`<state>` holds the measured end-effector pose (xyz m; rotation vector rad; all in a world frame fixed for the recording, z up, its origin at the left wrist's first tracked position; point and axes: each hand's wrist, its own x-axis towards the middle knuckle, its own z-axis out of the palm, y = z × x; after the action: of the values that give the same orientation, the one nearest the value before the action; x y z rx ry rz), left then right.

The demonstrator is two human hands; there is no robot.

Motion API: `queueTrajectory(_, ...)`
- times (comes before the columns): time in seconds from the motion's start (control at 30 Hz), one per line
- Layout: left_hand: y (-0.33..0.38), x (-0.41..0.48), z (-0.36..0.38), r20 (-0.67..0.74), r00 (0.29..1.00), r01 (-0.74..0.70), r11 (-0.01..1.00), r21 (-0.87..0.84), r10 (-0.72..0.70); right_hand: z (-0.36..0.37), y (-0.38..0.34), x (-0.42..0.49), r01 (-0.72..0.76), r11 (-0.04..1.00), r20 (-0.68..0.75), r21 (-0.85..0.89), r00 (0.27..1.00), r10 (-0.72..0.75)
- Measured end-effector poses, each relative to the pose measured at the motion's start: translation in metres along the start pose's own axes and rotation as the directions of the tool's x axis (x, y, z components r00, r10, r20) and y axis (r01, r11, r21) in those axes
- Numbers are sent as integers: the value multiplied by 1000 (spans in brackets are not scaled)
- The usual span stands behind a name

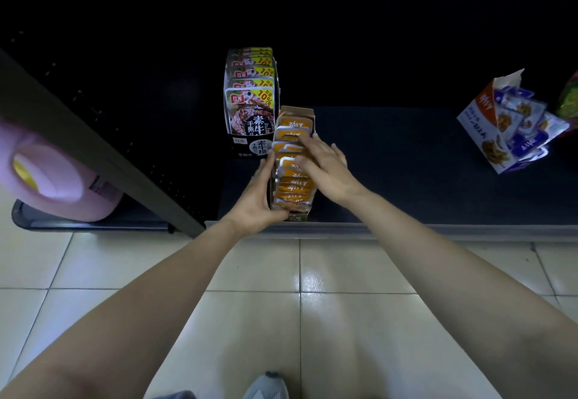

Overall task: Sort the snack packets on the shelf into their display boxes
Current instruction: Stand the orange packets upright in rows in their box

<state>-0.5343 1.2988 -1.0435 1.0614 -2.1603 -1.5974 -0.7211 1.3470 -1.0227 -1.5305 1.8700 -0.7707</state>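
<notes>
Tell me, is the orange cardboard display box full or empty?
Full: orange foil packets line the orange cardboard display box front to back.

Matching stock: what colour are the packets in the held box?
The packets are orange; head view.

- Orange foil packets [292, 179] fill a narrow cardboard display box [297, 111] at the shelf's [406, 179] front edge.
- Blue-and-white packets [525, 117] poke from a tilted white box [481, 123], right end.

Both arms extended forward, hands close together.
Left hand [258, 198] grips display box [297, 111] side; right hand [325, 168] palm-down, fingers straight.
</notes>
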Motion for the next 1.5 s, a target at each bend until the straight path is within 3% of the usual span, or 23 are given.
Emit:
queueTrajectory(0.17, 3, 9, 2, 46, 998, -43, 991, 129, 37, 5, -2, 3, 17, 1000, 72, -25, 997, -15)
queueTrajectory(0.3, 2, 10, 5, 6, 993, -119, 965, 233, 121, 1, 3, 3, 26, 997, -27, 77, 999, -24)
queueTrajectory(0.43, -3, 9, -6, -29, 999, -24, 978, 206, 30, 8, 15, -11, 45, 990, -141, 136, 990, -26)
queueTrajectory(0.7, -14, 11, 0, 52, 999, 3, 999, 40, -5, 20, 7, -5, 18, 992, -7, 126, 1000, -18)
queueTrajectory(0.87, -26, 1, -8, -14, 1000, -14, 999, 44, 15, 12, 16, -5, 57, 981, -156, 187, 987, -28)
queueTrajectory(1.0, -28, -5, -1, -24, 990, -137, 983, 126, 141, 20, 9, -9, 56, 998, 68, 8, 996, -57)
queueTrajectory(1.13, -14, 2, 3, -95, 960, -237, 943, 234, 265, 16, 8, -6, 87, 996, 76, -3, 993, -86)
queueTrajectory(1.3, -13, 1, 3, -78, 954, -238, 888, 393, 290, 6, 11, -13, 111, 994, 134, -11, 985, -109)
queueTrajectory(1.43, -11, -3, 0, -110, 943, -244, 875, 417, 315, -3, 14, -11, 71, 984, -6, 164, 997, -71)
queueTrajectory(1.5, -8, -4, -2, -82, 937, -280, 869, 407, 340, 3, 12, -14, 65, 995, 99, 82, 992, -73)
